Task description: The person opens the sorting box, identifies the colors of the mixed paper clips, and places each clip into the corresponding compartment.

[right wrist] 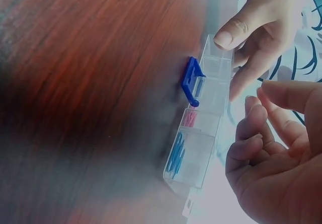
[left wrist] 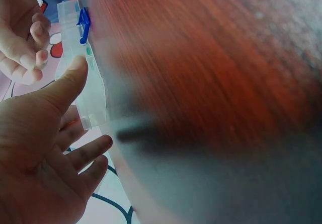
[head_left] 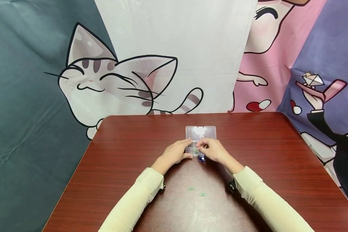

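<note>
My left hand (head_left: 177, 151) grips the left end of a clear plastic compartment box (head_left: 189, 151), thumb at the near side and fingers behind it. Its lid (head_left: 201, 131) stands raised at the back. A blue latch (right wrist: 190, 83) hangs from the front wall. Blue paper clips (right wrist: 176, 156) and pink clips (right wrist: 189, 118) lie in separate compartments, and a bit of green shows in another. Over the box hovers my right hand (head_left: 213, 149), its fingers loosely curled and thumb near the index fingertip. Nothing shows between those fingertips.
Two green paper clips, one (head_left: 191, 189) left of the other (head_left: 203, 194), lie on the reddish-brown table (head_left: 127, 154) between the forearms. Behind the table's far edge hangs a cartoon cloth backdrop (head_left: 174, 29).
</note>
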`<state>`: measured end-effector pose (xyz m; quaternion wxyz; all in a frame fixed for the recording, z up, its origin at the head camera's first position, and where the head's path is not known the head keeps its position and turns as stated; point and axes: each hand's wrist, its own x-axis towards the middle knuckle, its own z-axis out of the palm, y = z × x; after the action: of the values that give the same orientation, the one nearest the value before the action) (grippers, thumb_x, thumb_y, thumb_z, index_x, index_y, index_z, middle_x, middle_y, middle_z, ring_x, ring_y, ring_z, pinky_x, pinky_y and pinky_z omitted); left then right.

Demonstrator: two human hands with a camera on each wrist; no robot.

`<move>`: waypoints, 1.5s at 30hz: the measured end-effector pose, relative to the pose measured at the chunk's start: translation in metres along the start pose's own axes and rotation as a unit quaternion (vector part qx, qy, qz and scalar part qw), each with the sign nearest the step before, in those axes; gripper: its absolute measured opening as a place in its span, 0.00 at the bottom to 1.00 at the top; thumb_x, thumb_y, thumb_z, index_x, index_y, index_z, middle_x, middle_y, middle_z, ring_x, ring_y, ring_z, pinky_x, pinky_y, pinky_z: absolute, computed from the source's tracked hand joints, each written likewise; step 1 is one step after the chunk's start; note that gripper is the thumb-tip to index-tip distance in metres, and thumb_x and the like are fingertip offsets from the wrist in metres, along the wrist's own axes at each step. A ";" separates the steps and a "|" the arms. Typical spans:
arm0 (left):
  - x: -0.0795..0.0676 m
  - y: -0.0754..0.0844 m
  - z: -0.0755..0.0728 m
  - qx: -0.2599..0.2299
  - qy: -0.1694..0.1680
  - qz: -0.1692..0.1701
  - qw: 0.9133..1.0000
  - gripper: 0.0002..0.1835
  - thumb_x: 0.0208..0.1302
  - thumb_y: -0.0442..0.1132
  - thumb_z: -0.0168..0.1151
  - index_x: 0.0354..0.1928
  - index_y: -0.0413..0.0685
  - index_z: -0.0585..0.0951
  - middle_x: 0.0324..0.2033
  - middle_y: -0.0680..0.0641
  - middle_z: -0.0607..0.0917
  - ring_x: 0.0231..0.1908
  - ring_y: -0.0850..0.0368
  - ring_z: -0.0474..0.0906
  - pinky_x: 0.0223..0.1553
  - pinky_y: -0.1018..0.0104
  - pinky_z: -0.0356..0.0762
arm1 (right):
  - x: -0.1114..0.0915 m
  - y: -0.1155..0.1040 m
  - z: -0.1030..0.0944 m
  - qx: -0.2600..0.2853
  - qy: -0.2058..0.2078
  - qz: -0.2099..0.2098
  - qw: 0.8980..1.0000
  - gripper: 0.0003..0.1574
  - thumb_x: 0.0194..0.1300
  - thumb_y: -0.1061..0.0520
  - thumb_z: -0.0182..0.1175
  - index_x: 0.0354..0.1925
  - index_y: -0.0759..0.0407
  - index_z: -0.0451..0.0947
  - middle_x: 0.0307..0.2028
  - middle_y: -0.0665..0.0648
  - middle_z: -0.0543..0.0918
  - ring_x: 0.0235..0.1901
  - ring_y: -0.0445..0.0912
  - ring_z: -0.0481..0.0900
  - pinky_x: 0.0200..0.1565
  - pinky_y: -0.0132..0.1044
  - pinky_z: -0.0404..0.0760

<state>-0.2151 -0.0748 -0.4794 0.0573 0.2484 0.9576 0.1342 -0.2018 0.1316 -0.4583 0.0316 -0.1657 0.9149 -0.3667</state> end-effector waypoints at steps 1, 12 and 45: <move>0.000 0.000 0.000 -0.001 0.000 0.000 1.000 0.40 0.62 0.58 0.69 0.74 0.55 0.70 0.73 0.54 0.69 0.71 0.54 0.68 0.65 0.55 0.74 | -0.001 -0.001 0.000 0.001 -0.002 -0.004 1.000 0.04 0.63 0.59 0.66 0.38 0.56 0.86 0.29 0.48 0.84 0.31 0.41 0.78 0.38 0.38 0.77; 0.000 0.002 -0.002 -0.003 -0.006 -0.006 1.000 0.41 0.62 0.58 0.69 0.75 0.56 0.69 0.74 0.55 0.68 0.71 0.56 0.67 0.64 0.55 0.75 | -0.017 -0.003 0.003 0.032 -0.041 -0.014 0.999 0.04 0.63 0.59 0.66 0.38 0.55 0.85 0.28 0.46 0.82 0.29 0.40 0.78 0.38 0.37 0.77; -0.002 0.002 -0.004 -0.019 -0.010 -0.009 1.000 0.42 0.62 0.58 0.68 0.76 0.56 0.68 0.75 0.55 0.66 0.73 0.54 0.65 0.65 0.53 0.73 | -0.064 -0.002 0.030 0.068 -0.195 -0.114 0.972 0.11 0.62 0.57 0.71 0.45 0.54 0.87 0.39 0.52 0.82 0.32 0.34 0.74 0.36 0.28 0.77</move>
<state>-0.2133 -0.0753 -0.4752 0.0730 0.2404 0.9564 0.1489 -0.1360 0.1314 -0.4826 0.1782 -0.3348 0.8392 -0.3898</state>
